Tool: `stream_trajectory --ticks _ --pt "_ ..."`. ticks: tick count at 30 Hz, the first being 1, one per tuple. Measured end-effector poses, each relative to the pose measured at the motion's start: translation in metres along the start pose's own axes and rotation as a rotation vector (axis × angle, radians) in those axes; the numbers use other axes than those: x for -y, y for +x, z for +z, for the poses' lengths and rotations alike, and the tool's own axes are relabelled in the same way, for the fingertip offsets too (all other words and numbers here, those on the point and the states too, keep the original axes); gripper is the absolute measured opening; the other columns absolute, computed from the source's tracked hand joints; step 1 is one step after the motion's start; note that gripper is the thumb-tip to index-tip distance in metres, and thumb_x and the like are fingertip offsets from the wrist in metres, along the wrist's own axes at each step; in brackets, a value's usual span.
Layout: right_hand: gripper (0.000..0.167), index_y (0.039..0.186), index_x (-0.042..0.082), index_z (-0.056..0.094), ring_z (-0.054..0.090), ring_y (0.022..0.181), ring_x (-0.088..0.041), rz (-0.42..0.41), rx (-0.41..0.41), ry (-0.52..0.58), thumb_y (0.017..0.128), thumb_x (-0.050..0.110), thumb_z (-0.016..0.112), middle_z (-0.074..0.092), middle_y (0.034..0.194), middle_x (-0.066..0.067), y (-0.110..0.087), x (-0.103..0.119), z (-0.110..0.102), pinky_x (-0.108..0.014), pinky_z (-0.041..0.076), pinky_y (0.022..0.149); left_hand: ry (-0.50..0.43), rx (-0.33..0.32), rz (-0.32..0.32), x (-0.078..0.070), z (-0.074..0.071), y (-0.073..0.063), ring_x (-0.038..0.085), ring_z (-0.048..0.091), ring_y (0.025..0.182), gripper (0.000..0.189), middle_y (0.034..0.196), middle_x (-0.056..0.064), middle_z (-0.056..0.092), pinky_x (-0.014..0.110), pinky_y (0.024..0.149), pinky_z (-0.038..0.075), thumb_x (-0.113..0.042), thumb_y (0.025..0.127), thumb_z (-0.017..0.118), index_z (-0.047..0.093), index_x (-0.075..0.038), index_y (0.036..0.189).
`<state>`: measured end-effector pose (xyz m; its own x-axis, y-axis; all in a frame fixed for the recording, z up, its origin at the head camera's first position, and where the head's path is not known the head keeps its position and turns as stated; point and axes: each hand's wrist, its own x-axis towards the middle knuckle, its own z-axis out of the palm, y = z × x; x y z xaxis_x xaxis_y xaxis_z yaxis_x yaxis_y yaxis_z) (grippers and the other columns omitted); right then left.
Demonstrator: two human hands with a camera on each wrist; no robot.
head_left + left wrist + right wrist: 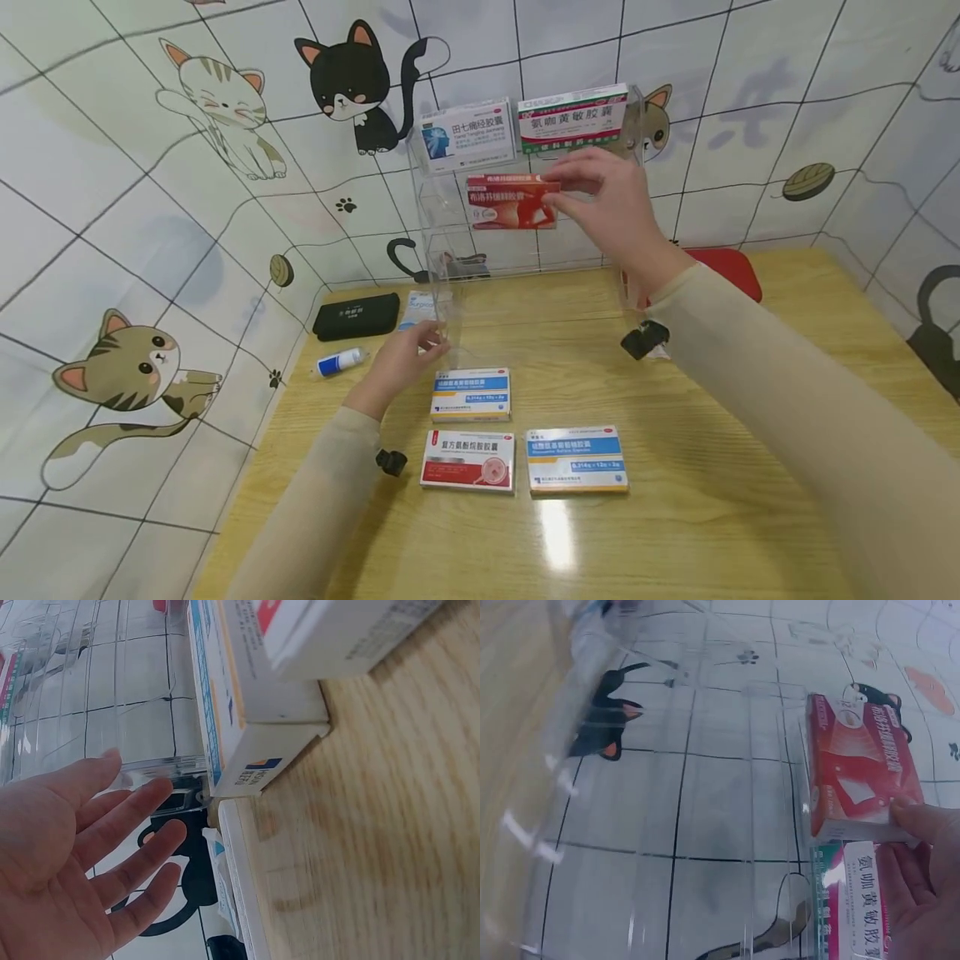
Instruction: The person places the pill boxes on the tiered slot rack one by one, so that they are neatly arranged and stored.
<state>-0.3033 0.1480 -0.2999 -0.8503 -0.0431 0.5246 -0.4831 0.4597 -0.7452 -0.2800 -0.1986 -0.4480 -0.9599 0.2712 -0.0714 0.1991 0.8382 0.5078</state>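
Note:
My right hand (607, 200) pinches the right end of a red medicine box (506, 204), held in front of a clear acrylic rack (442, 292). On the rack's top tier stand a white-and-blue medicine box (468, 137) and a green, white and pink medicine box (573, 121), the latter just below the red one in the right wrist view. My left hand (401, 358) is at the rack's lower left side, its fingers loosely spread in the left wrist view (97, 862); whether they touch the acrylic I cannot tell. Nearest it lies a blue-and-white medicine box (471, 394).
On the wooden table (712, 467) nearer me lie a red-and-white medicine box (468, 461) and another blue-and-white one (577, 461). A black case (356, 317), a blue-and-white tube (340, 362) and a small packet (418, 308) sit left. Something red (727, 271) lies behind my right arm.

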Motion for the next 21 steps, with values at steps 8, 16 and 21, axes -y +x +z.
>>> stream_trajectory --ticks 8,16,21 --pt "0.027 0.117 0.018 0.079 0.071 0.112 -0.009 0.087 -0.101 0.082 0.091 0.025 0.079 0.067 0.128 0.003 0.056 -0.003 0.032 -0.021 0.054 0.101 -0.014 -0.009 -0.017 -0.001 0.003 -0.001 0.027 0.068 0.114 0.047 0.124 0.006 0.072 0.05 0.1 0.054 -0.035 0.102 0.067 0.058 -0.017 0.144" --pt "0.024 0.114 0.018 0.08 0.07 0.116 -0.011 0.148 -0.03 0.17 0.09 0.02 0.081 0.065 0.131 0.003 0.066 -0.021 0.051 -0.022 0.053 0.102 -0.022 -0.001 -0.022 -0.004 0.004 -0.001 0.026 0.069 0.114 0.047 0.123 0.006 0.073 0.049 0.098 0.055 -0.035 0.101 0.068 0.059 -0.018 0.144" --pt "0.022 0.113 0.017 0.08 0.07 0.115 -0.01 0.134 0.031 0.15 0.091 0.02 0.08 0.066 0.129 0.004 0.063 -0.028 0.059 -0.021 0.053 0.101 -0.014 -0.013 -0.017 -0.003 0.001 0.0 0.026 0.069 0.113 0.046 0.122 0.006 0.073 0.05 0.098 0.055 -0.035 0.101 0.068 0.06 -0.017 0.143"
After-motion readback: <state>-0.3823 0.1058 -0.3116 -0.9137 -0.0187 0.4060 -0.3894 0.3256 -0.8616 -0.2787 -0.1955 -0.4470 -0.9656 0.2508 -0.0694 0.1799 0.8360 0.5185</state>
